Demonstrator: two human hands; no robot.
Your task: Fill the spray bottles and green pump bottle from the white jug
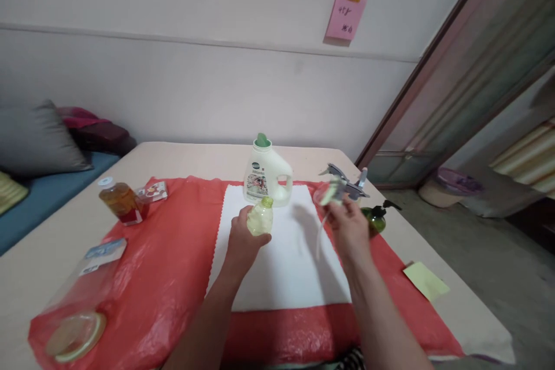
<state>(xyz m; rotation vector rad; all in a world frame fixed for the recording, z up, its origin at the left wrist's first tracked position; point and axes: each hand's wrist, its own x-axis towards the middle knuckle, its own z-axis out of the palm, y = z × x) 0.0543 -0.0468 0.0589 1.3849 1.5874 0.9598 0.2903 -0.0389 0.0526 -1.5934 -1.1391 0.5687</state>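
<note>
My left hand (pixel 243 238) is wrapped round a small see-through yellow-green bottle (pixel 261 218) with an uncapped neck, held above a white cloth (pixel 286 277). To the right, my right hand (pixel 348 225) is closed on a pale green pump head (pixel 332 192), blurred by motion. A thin whitish tube (pixel 320 237) hangs from it, apart from the bottle. Behind my left hand stands a large pale green detergent jug (pixel 266 176), with something green in its mouth.
Red plastic sheeting (pixel 173 277) lies under the cloth. On the left are an amber liquid bottle (pixel 121 202), a small printed box (pixel 154 191) and a clear plastic container (pixel 80 306). A grey model plane (pixel 347 182), dark green pump bottle (pixel 376 218) and yellow note (pixel 425 281) are on the right.
</note>
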